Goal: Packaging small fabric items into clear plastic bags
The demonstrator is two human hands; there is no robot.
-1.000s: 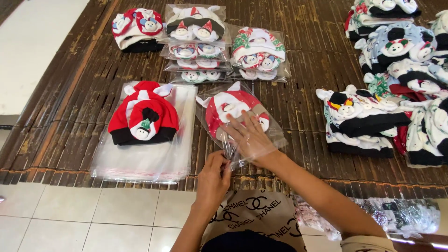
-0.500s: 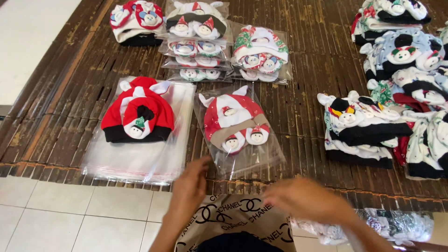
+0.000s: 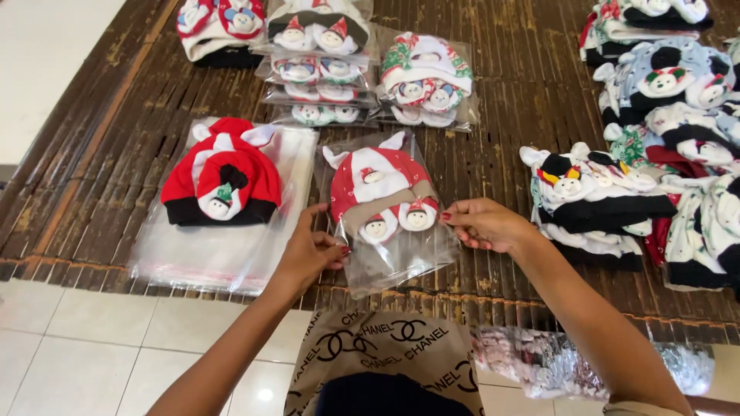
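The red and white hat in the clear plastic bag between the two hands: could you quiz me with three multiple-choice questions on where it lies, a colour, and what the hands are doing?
1. Where does the bagged red and white hat lie?
A. on the dark woven mat
B. on the white floor tiles
C. on the pile of hats at far right

2. What colour is the brim of the unbagged red hat lying on the stack of clear plastic bags?
A. yellow
B. black
C. blue

3. How do the hands meet the bag?
A. both lifted clear of it
B. only one touches it
C. one at each side edge

Answers: 1 A, the dark woven mat lies under it. 2 B, a black band runs along its lower edge. 3 C, the left hand is at its left edge, the right hand at its right.
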